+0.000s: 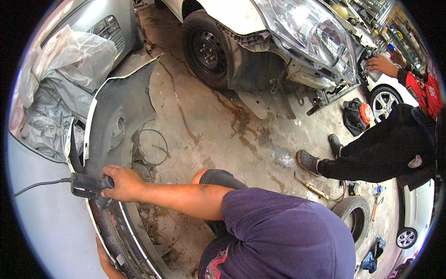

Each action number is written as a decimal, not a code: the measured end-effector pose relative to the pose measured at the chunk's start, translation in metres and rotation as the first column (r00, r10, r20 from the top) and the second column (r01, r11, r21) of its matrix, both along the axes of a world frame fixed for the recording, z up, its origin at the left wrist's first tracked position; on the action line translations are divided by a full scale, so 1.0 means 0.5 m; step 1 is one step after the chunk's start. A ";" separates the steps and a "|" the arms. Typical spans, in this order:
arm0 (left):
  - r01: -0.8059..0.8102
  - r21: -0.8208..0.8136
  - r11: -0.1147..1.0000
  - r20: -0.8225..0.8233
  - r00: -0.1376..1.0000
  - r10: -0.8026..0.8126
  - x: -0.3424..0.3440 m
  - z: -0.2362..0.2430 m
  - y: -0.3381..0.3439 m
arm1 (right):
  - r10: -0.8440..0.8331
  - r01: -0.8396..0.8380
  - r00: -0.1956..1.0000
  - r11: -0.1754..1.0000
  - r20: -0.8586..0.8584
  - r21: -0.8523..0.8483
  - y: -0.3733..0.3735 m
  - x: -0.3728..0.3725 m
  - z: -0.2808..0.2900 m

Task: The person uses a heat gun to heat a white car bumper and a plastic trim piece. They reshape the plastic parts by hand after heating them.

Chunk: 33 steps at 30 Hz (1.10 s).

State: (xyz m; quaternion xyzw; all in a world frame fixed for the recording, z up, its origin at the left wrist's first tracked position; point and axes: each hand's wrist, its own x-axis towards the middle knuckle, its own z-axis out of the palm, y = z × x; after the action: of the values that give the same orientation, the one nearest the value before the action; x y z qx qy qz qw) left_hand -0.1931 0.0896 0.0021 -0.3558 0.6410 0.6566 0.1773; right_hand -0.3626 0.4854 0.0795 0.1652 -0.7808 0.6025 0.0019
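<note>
My right hand (120, 182) reaches across to the left and grips the handle of a black corded power tool (86, 187). The tool's nose presses against a detached grey car bumper (121, 109) lying inside-up on the concrete floor. My left hand (104, 258) comes in at the lower left edge and holds the bumper's near rim; only part of it shows. The tool's cord (39, 185) runs off to the left. My purple shirt and bent knee fill the lower middle.
A white car (241, 18) without its bumper stands ahead, its black wheel (206, 49) and headlight exposed. Another person (385, 149) in black trousers works at the right. Crumpled plastic sheeting (55, 88) lies at left. A spare tyre (355, 216) and hand tools lie at lower right.
</note>
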 end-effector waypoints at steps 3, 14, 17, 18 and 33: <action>0.037 0.035 0.999 -0.031 0.999 -0.036 -0.006 -0.015 -0.009 | -0.016 0.016 1.000 1.000 -0.006 0.002 -0.003 -0.001 -0.009; 0.008 -0.014 1.000 -0.029 1.000 -0.008 -0.001 -0.059 -0.061 | 0.004 -0.004 1.000 1.000 0.022 -0.001 -0.004 0.000 -0.005; 0.034 0.020 0.999 -0.049 0.998 -0.033 0.000 -0.048 -0.054 | -0.003 0.003 1.000 1.000 0.017 -0.016 -0.008 0.000 -0.006; 0.050 0.052 0.997 -0.062 0.997 -0.047 0.003 -0.045 -0.051 | -0.004 0.005 1.000 1.000 0.012 -0.017 -0.011 0.001 -0.007; -0.065 -0.069 0.996 0.002 0.998 0.065 -0.003 -0.025 -0.022 | 0.027 -0.028 0.999 0.999 0.036 0.025 -0.006 -0.003 0.003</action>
State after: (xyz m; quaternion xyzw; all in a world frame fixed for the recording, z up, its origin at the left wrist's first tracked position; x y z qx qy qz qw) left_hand -0.1947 0.0788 -0.0106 -0.3836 0.6510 0.6388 0.1448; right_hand -0.3641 0.4825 0.0810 0.1650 -0.7861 0.5953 -0.0225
